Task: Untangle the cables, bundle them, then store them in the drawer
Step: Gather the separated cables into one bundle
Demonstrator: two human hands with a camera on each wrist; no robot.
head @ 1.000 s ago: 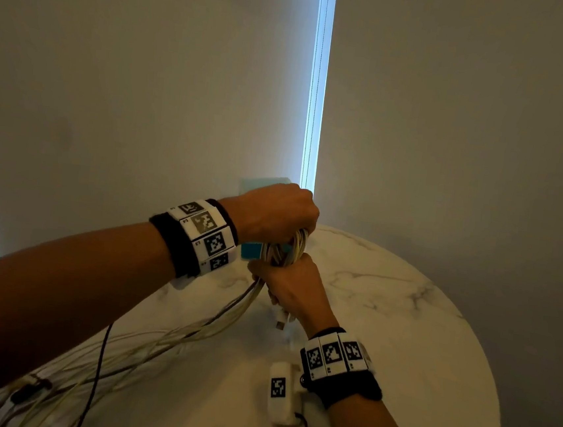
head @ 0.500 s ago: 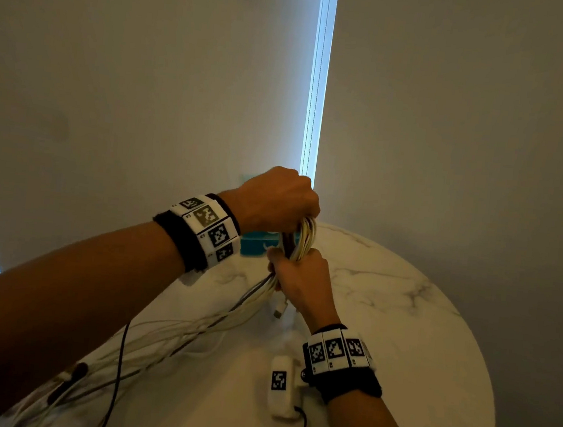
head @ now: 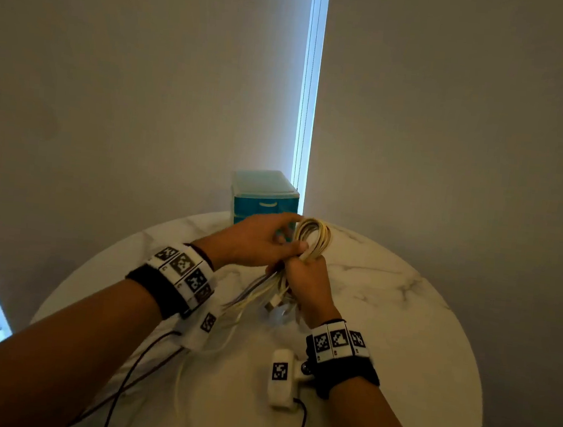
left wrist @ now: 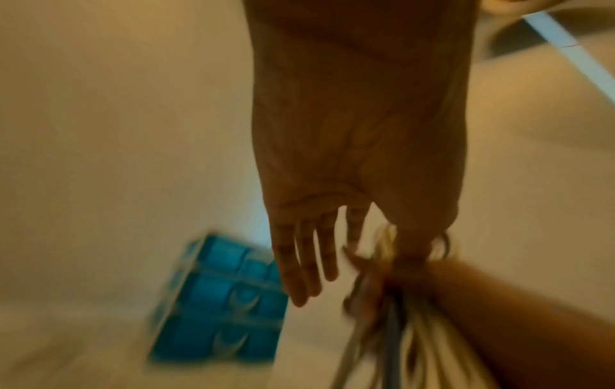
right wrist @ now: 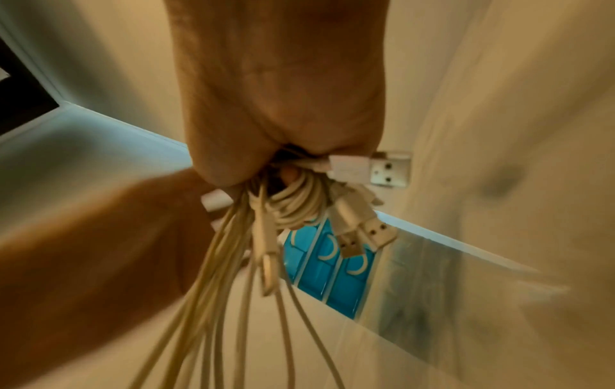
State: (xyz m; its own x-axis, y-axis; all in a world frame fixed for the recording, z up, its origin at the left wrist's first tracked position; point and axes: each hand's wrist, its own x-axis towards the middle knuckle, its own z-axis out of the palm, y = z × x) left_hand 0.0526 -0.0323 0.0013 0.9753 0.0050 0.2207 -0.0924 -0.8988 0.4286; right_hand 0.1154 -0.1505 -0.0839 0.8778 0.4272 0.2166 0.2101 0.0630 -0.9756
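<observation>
Above the round marble surface point(head: 399, 328), in front of the blue drawer unit point(head: 263, 204): one bundle of cream cables point(head: 313, 239), partly coiled.

- Right hand point(head: 307, 284): fist clamped round the bundle below the coil, just in front of the drawer unit. Several USB plugs point(right wrist: 372, 168) stick out from the grip in the right wrist view.
- Left hand point(head: 256, 242): beside the coil, nearer the drawer unit than the right hand; fingers point(left wrist: 306, 265) straight and spread, thumb against the strands. Whether it pinches any strand I cannot tell; the left wrist view is blurred.
- Loose cable tails: trailing from the right hand down onto the surface, away from the drawer unit.
- Drawer unit: at the far edge of the surface, against the wall; drawers closed.
</observation>
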